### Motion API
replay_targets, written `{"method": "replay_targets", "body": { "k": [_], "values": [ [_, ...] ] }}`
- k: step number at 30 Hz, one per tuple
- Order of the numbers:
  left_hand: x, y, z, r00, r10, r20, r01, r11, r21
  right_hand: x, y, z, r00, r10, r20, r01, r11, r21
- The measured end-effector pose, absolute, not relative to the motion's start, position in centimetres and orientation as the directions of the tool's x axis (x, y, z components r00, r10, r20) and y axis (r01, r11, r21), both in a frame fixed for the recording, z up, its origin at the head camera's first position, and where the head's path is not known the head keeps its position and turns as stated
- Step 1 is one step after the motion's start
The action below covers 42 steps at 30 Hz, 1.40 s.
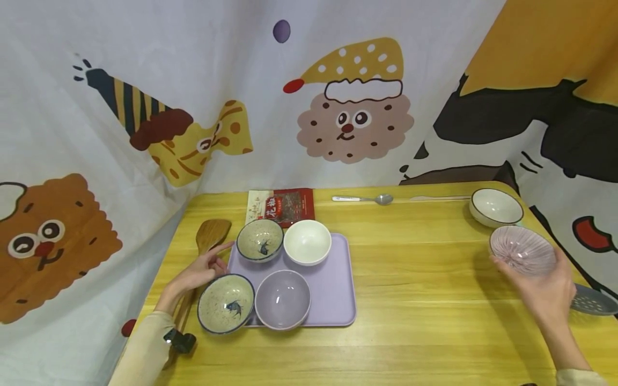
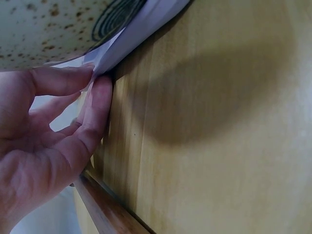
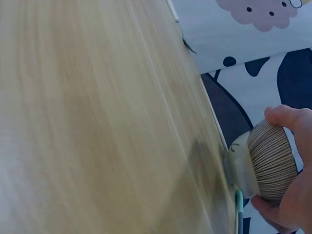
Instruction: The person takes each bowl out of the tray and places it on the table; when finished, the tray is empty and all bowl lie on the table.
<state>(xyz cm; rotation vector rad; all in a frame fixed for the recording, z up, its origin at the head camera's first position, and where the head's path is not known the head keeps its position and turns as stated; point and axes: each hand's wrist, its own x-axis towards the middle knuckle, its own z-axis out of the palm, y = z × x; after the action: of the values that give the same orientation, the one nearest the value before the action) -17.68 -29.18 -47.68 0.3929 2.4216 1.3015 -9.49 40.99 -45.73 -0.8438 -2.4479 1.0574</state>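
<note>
On the left, my left hand (image 1: pixel 203 271) pinches the edge of a lilac tray (image 1: pixel 333 311), thumb and fingertips meeting at its rim in the left wrist view. Two speckled bowls with a dark fish drawing, one at the back (image 1: pixel 256 236) and one in front (image 1: pixel 219 311), stand on the tray's left side, the front one jutting past its edge. A white bowl (image 1: pixel 307 243) and a plain mauve bowl (image 1: pixel 284 301) are beside them. At the right, my right hand (image 1: pixel 547 289) grips a striped pinkish bowl (image 1: pixel 519 246) by its sides, raised over the table.
Just behind the striped bowl stands a cream bowl with a dark rim (image 1: pixel 497 206). A grey slotted utensil (image 1: pixel 596 300) lies near the right edge. A spoon (image 1: pixel 383 199) and a red spice packet (image 1: pixel 289 206) lie at the back. A wooden spatula (image 1: pixel 212 234) is beside the tray's left.
</note>
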Motion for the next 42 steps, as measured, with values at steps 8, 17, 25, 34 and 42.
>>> {"method": "replay_targets", "body": {
  "k": [8, 17, 25, 34, 42],
  "values": [
    [-17.7, -29.1, -47.8, -0.895, 0.401, -0.197, 0.052, 0.532, 0.845, -10.5, 41.9, -46.1, -0.761, 0.649, -0.003, 0.454, 0.529, -0.717],
    [-17.9, -29.2, -48.1, -0.894, 0.409, -0.182, 0.068, 0.525, 0.849, -10.7, 42.5, -46.2, -0.765, 0.637, -0.100, 0.515, 0.510, -0.689],
    [-17.9, -29.1, -48.0, -0.893, 0.413, -0.181, 0.068, 0.519, 0.852, -10.8, 43.2, -46.4, -0.769, 0.629, -0.111, 0.523, 0.520, -0.676],
    [-17.8, -29.2, -48.0, -0.896, 0.409, -0.173, 0.072, 0.519, 0.852, -10.8, 43.1, -45.9, -0.795, 0.604, -0.063, 0.485, 0.569, -0.664],
    [-17.8, -29.4, -48.1, -0.898, 0.403, -0.176, 0.075, 0.535, 0.842, -10.5, 42.0, -44.9, -0.806, 0.591, 0.037, 0.428, 0.624, -0.653]
  ]
}}
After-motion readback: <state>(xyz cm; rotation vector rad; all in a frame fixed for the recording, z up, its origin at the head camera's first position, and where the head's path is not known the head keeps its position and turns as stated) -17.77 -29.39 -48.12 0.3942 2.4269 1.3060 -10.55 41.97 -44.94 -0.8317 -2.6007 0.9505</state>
